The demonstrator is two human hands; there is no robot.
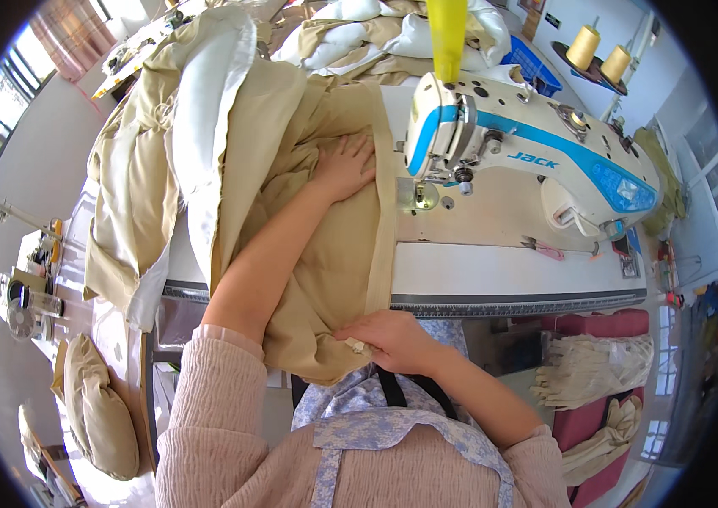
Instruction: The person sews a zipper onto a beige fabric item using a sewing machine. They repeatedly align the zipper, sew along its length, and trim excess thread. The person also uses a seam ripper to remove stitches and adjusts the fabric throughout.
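Observation:
A khaki cloth piece (325,262) lies over the table's front edge, its long straight border band running down the right side, left of the sewing machine (528,148). My left hand (344,169) rests flat on the far part of the cloth, fingers stretched out and slightly apart. Near the front edge, my right hand (397,340) grips the cloth's lower right corner, with the fingertips partly hidden. A small whitish bit (359,345) shows at those fingers. The machine's needle area stands to the right, apart from the cloth.
Khaki and white fabric (198,127) heaps up on the left, with more piled behind. Pink-handled thread snips (545,249) lie on the machine bed. Yellow thread cones (583,47) stand at the back right. Bundled cloth pieces (596,372) sit at the lower right, beyond the ruler-marked table edge (511,303).

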